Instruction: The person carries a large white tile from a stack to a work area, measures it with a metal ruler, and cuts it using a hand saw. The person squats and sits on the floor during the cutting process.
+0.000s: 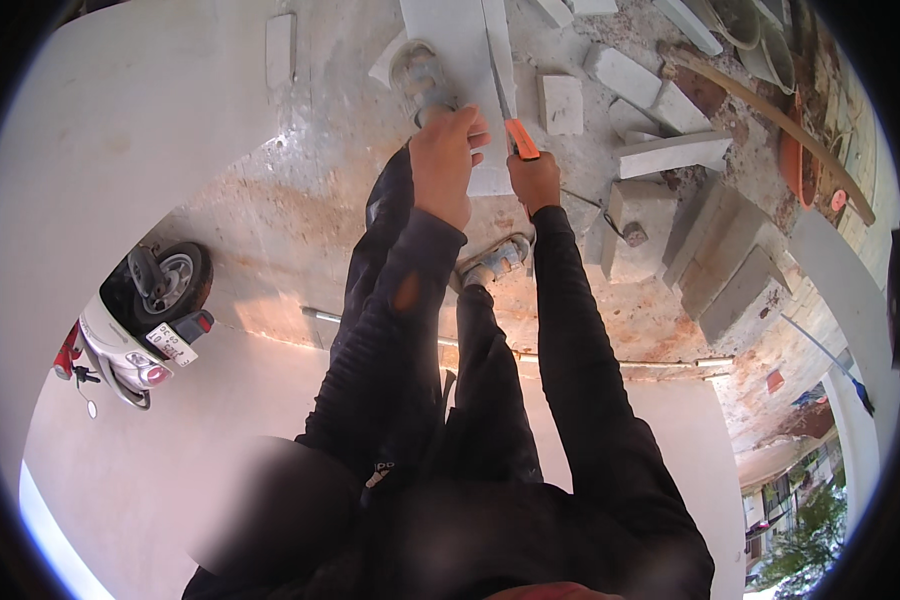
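My right hand point(536, 182) is wrapped round the orange handle of a handsaw point(518, 138). The saw's long thin blade points away from me and lies along a pale, flat block point(462, 50) on the ground. Left of the saw, my left hand point(444, 165) hangs above the near part of that block, fingers loosely bent and apart, with nothing visible in them. My left sandal point(417, 75) is at the block's left edge and seems to rest on it. Closer to me, my right sandal point(498, 257) stands on the floor.
Cut white block pieces point(660, 90) lie scattered to the right. Larger grey blocks point(725, 255) stand nearer on that side, below a long curved wooden handle point(770, 120) and buckets point(755, 45). A parked scooter point(130, 340) is at the left. A narrow offcut point(280, 50) lies far left.
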{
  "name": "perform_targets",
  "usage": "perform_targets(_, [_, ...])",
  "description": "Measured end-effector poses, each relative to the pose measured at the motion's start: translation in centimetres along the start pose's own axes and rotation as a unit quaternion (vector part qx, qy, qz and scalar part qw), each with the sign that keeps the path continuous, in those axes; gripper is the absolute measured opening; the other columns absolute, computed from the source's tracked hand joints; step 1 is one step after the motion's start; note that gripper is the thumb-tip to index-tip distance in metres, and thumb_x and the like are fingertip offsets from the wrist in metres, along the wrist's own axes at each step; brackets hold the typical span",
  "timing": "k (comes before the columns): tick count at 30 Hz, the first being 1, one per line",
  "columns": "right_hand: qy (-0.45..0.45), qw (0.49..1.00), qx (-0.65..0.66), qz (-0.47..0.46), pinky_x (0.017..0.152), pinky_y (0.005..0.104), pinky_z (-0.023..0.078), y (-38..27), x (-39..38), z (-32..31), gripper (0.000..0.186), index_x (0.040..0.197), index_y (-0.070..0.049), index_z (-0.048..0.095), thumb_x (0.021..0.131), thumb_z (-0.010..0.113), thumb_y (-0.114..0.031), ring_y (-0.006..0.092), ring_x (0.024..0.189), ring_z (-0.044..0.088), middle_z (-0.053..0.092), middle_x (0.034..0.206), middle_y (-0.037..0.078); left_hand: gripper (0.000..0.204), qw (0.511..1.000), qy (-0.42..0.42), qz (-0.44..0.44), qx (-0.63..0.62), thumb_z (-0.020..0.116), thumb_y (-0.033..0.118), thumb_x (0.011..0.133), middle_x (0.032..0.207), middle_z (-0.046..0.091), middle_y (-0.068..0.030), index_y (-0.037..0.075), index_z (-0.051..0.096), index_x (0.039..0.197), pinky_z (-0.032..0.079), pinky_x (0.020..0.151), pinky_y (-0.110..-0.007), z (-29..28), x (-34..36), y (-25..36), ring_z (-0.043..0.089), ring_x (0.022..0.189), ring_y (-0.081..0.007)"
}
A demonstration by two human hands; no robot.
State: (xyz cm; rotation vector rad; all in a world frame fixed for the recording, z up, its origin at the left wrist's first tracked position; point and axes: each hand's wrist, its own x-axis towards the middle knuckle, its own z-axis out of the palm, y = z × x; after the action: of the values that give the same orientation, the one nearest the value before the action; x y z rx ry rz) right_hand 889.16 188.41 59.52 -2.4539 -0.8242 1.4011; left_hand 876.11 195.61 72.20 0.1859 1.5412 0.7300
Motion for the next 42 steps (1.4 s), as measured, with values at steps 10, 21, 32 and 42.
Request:
perform_targets(10, [0.006, 1.0, -0.001, -0.022, 0.06, 0.0401, 0.049, 3.1, -11.1, 1.0, 0.021, 0.079, 0.007, 0.064, 0.078, 0.06, -0.014, 0.0348, 0.065, 0.066, 0.061, 0.065, 0.024, 0.031, 0.999, 0.017, 0.011, -0.032, 0.063, 0.03, 0.084, 0.095, 0.064, -0.0083, 0.003, 0.062, 0.098, 0.045, 0.078, -0.032, -1.5, 0.5, 3.3, 0.062, 0.09, -0.0195])
perform_targets(21, [-0.002, 0.999, 0.005, 0.047, 0.061, 0.038, 0.049, -2.8, -17.3, -1.4, 0.02, 0.076, 0.007, 0.061, 0.079, 0.06, -0.013, 0.026, 0.064, 0.066, 0.06, 0.063, 0.02, 0.026, 0.997, 0.037, 0.041, -0.051, 0.061, 0.028, 0.084, 0.091, 0.064, -0.0066, 0.003, 0.062, 0.094, 0.044, 0.073, -0.03, -2.5, 1.1, 4.0, 0.062, 0.084, -0.017])
perform_targets(32, [0.002, 0.998, 0.039, -0.057, 0.059, 0.0396, 0.047, 4.0, -13.0, 0.3, 0.022, 0.074, 0.006, 0.06, 0.079, 0.06, -0.015, 0.0291, 0.059, 0.063, 0.057, 0.061, 0.022, 0.026, 0.998, 0.023, 0.024, -0.05, 0.062, 0.028, 0.084, 0.091, 0.065, -0.0069, 0.004, 0.062, 0.095, 0.044, 0.073, -0.031, -1.7, 1.1, 3.1, 0.062, 0.084, -0.0174])
perform_targets(42, [0.038, 0.998, 0.013, -0.047, 0.059, 0.0456, 0.046, 1.8, -1.6, 0.9, 0.024, 0.068, 0.005, 0.057, 0.075, 0.057, -0.018, 0.0461, 0.07, 0.06, 0.057, 0.066, 0.028, 0.041, 1.0, -0.007, -0.011, -0.017, 0.063, 0.033, 0.085, 0.106, 0.061, -0.0133, -0.002, 0.059, 0.106, 0.045, 0.087, -0.036, 0.2, 0.2, 1.5, 0.06, 0.1, -0.0243])
